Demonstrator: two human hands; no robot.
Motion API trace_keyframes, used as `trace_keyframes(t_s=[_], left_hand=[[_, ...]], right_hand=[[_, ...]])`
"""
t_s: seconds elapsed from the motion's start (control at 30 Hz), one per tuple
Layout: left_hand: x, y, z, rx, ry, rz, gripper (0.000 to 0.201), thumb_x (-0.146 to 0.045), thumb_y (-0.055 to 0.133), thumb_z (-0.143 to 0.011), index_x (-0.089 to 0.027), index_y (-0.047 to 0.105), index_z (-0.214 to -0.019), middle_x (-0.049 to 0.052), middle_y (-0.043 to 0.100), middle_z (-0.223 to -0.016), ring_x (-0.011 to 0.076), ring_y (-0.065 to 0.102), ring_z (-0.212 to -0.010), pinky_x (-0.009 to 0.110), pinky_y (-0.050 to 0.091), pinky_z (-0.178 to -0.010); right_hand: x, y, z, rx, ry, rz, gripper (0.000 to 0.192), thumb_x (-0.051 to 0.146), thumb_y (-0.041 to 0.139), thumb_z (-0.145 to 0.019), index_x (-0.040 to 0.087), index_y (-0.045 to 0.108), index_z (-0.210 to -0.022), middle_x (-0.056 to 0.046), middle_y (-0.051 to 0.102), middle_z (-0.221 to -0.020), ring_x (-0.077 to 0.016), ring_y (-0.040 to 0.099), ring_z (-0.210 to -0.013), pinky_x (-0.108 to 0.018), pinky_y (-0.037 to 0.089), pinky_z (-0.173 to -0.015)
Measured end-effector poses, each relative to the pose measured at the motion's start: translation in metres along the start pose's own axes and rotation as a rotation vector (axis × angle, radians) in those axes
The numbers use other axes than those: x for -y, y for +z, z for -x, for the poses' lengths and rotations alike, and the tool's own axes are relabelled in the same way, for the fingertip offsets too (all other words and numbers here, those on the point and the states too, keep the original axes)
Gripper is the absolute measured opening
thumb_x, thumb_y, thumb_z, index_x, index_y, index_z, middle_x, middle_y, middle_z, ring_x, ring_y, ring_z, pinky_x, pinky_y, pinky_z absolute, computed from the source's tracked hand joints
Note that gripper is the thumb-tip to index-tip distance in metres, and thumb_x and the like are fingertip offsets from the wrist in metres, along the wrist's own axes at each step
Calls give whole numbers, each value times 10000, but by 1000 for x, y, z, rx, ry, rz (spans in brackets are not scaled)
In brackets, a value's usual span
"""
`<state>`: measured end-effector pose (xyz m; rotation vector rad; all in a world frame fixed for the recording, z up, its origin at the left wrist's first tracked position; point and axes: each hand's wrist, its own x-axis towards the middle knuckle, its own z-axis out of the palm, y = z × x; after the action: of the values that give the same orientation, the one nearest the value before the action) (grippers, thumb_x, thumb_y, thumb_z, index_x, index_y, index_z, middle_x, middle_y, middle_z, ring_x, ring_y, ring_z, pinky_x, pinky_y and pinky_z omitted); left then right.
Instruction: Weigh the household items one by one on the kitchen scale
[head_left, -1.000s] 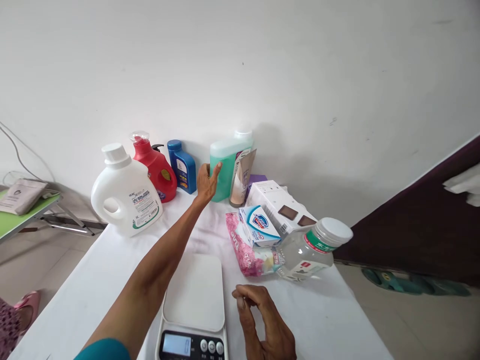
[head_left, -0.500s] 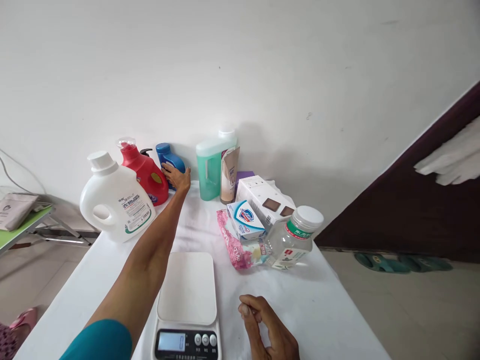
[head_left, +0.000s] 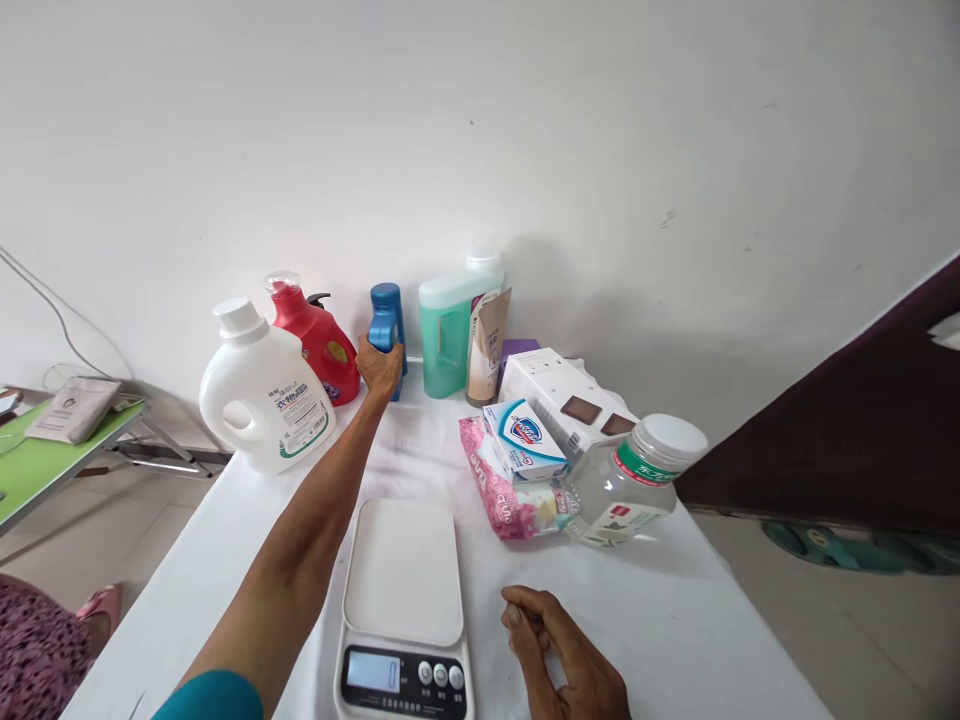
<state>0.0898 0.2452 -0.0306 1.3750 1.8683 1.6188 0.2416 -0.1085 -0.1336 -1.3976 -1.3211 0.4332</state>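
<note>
Since half a second ago, the blue bottle [head_left: 387,325] has turned so its narrow side faces me, and my left hand [head_left: 379,368] has gone from resting against it to wrapping round its lower part. That hand is now closed on the bottle, arm stretched out over the white table [head_left: 180,570]. The bottle stands upright at the back by the wall, between the red bottle [head_left: 315,340] and the green jug [head_left: 450,335]; whether its base is touching the table, I cannot tell.

My right hand [head_left: 559,660] rests low at the near edge, fingers loosely curled and holding nothing, just beside the kitchen scale [head_left: 405,605].

A big white jug [head_left: 262,395] stands left of the red bottle. Right of the green jug leans a beige pouch [head_left: 487,345]. Nearer me lie a white box [head_left: 566,400], a soap box [head_left: 525,440] on a pink packet [head_left: 499,495], and a clear plastic bottle [head_left: 626,480] tipped on its side.
</note>
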Motion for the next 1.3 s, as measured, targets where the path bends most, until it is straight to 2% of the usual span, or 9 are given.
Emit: trace_keyframes(t_s=[0.2,0.33,0.43,0.6,0.73,0.87,1.03,1.13,1.3], left_hand=[[1,-5,3,11,37,70,356,-284,832,-731,-215,686,-1048,104,757,-961,321,741,-957,431,556,-911],[6,-27,8,53,63,143,308,-322,842,-715,-211,712,-971,68,741,-897,263,725,-852,387,572,-825],[9,-58,19,118,83,227,323,-357,858,-678,-207,721,-929,35,724,-856,221,695,-776,352,573,-753],[1,-128,47,234,152,424,389,-346,927,-607,-190,741,-910,-3,696,-793,167,639,-691,304,551,-695],[-15,-181,70,368,154,480,464,-317,953,-593,-175,767,-994,9,736,-867,179,682,-763,299,572,-734],[-21,-218,94,463,88,499,507,-276,963,-568,-187,768,-1027,21,748,-921,215,723,-831,342,615,-777],[-14,-235,120,619,26,493,557,-254,967,-583,-188,768,-1099,46,766,-971,254,758,-892,387,650,-797],[-8,-235,129,707,27,476,554,-269,973,-582,-183,771,-1090,38,763,-932,260,762,-876,389,656,-781],[-6,-233,132,755,-2,456,567,-279,1003,-533,-169,776,-1042,43,751,-908,270,756,-881,361,646,-751]], right_hand=[[-7,-3,-2,11,-17,37,248,455,551,-1077,260,699,-1039,-9,733,-794,-172,668,-589,-267,591,-613],[-6,-6,-7,4,-82,39,252,441,560,-1071,240,701,-1013,-1,722,-742,-153,639,-534,-247,563,-546],[-2,-9,-12,31,-59,44,259,428,548,-1071,230,698,-996,-2,729,-738,-154,648,-542,-254,563,-559],[6,-10,-17,82,73,31,286,463,546,-1043,221,684,-983,-14,724,-758,-177,672,-612,-295,571,-628],[13,-8,-19,117,192,-27,304,516,628,-970,216,674,-996,-26,711,-790,-189,674,-680,-303,577,-660],[17,-8,-18,145,277,-75,358,553,664,-930,204,681,-1007,-55,726,-847,-205,696,-760,-322,584,-720],[16,-7,-16,142,349,-134,392,599,660,-916,210,673,-967,-48,715,-824,-202,685,-746,-325,575,-716],[14,-6,-15,138,350,-138,399,602,659,-916,207,677,-968,-42,707,-804,-197,679,-734,-324,561,-715],[12,-4,-15,136,364,-148,395,598,670,-917,207,683,-969,-46,722,-824,-193,673,-722,-329,546,-716]])
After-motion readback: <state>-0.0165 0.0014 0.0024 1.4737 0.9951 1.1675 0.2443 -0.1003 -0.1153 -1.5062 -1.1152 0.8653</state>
